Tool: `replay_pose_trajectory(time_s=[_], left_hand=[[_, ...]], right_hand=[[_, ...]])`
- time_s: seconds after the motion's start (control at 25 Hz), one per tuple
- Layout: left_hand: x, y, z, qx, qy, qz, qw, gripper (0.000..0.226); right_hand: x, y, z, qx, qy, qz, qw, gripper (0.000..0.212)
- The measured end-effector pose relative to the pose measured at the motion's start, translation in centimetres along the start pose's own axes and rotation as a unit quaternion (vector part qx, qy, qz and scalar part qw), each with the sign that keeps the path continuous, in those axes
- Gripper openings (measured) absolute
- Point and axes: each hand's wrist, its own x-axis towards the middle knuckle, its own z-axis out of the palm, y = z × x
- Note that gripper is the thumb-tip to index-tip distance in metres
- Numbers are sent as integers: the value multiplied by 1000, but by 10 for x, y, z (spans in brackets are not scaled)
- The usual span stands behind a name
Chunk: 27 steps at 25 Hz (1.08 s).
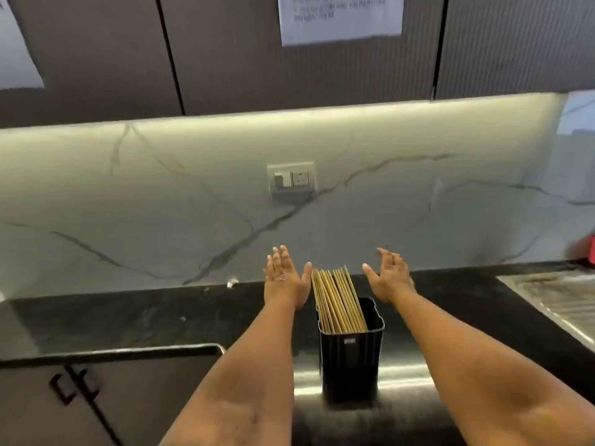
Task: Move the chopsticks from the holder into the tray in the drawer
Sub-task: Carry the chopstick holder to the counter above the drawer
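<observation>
Chopsticks [338, 300], lower ends inside holder [352, 358]

Chopsticks [338, 300] in holder [352, 362], between hands [285, 278]

The scene is lit mainly by a warm strip light [289, 107] running under the dark cabinets [96, 59], which washes the marble backsplash [161, 194] brightly. Glare is seen on the steel surface [402, 375] at lower centre. Edges are bowed by wide-angle distortion. Text on the upper paper notice [341, 17] is blurred.
</observation>
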Motion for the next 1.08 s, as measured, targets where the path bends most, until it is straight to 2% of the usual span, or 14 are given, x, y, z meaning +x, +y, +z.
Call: replay_pose_trajectory(time_s=[0.12, 0.28, 0.44, 0.52, 0.56, 0.64, 0.68, 0.96, 1.08], left_hand=[[-7, -6, 33, -83, -68, -105, 989, 81], [-20, -7, 71, -246, -130, -236, 931, 80], [-19, -14, 96, -369, -197, -293, 860, 88], [-18, -14, 106, -382, -227, -294, 847, 80], [-17, -12, 110, -372, -231, -290, 851, 68], [-17, -10, 115, -322, -219, -271, 880, 42], [-16, -10, 116, -305, -209, -267, 890, 37], [-16, -38, 90, -281, -162, -240, 915, 34], [-30, -66, 63, -261, -124, -255, 923, 35]], right_hand=[[-4, 24, 21, 50, -49, 91, 993, 72], [-9, 43, 47, 176, -108, 190, 960, 74], [-14, 50, 75, 263, -148, 259, 918, 70], [-14, 53, 89, 276, -137, 279, 909, 54], [-12, 53, 92, 289, -123, 287, 905, 42], [-9, 50, 95, 310, -103, 306, 894, 18], [-7, 48, 96, 311, -99, 313, 892, 16], [-13, 10, 106, 282, -94, 282, 912, 30], [-24, -25, 119, 262, -128, 242, 925, 30]])
